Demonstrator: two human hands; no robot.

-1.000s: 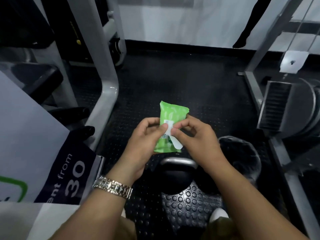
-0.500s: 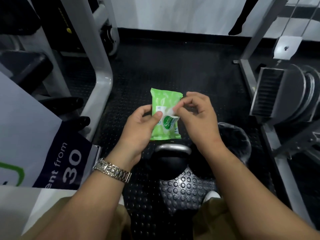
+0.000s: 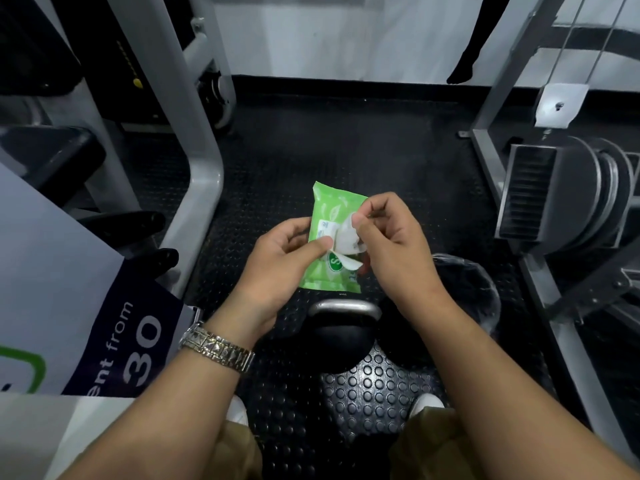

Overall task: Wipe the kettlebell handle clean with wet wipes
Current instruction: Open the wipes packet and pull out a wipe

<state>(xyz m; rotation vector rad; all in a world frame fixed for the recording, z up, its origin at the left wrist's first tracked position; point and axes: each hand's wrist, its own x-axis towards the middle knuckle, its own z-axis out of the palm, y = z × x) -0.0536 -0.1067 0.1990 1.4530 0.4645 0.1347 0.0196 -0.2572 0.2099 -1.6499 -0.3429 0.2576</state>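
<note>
A green pack of wet wipes (image 3: pixel 329 216) is held in the air above the floor, its white flap peeled back. My left hand (image 3: pixel 277 268) grips the pack's left side, thumb on its front. My right hand (image 3: pixel 394 237) pinches a white wipe (image 3: pixel 348 237) at the pack's opening between thumb and forefinger. Directly below the pack, a black kettlebell (image 3: pixel 343 336) stands on the studded rubber floor, its grey metal handle (image 3: pixel 344 306) uppermost and untouched.
A grey machine frame post (image 3: pixel 194 161) rises at the left, with a printed board (image 3: pixel 69 289) beside it. A weight-stack machine (image 3: pixel 568 195) and its rails fill the right. A dark bin lined with clear plastic (image 3: pixel 467 289) sits right of the kettlebell. My shoes (image 3: pixel 426 401) are at the bottom.
The flap has been peeled open and my right hand has moved from the flap to pinching a white wipe, drawing it up out of the pack. The pack is tilted slightly differently.
</note>
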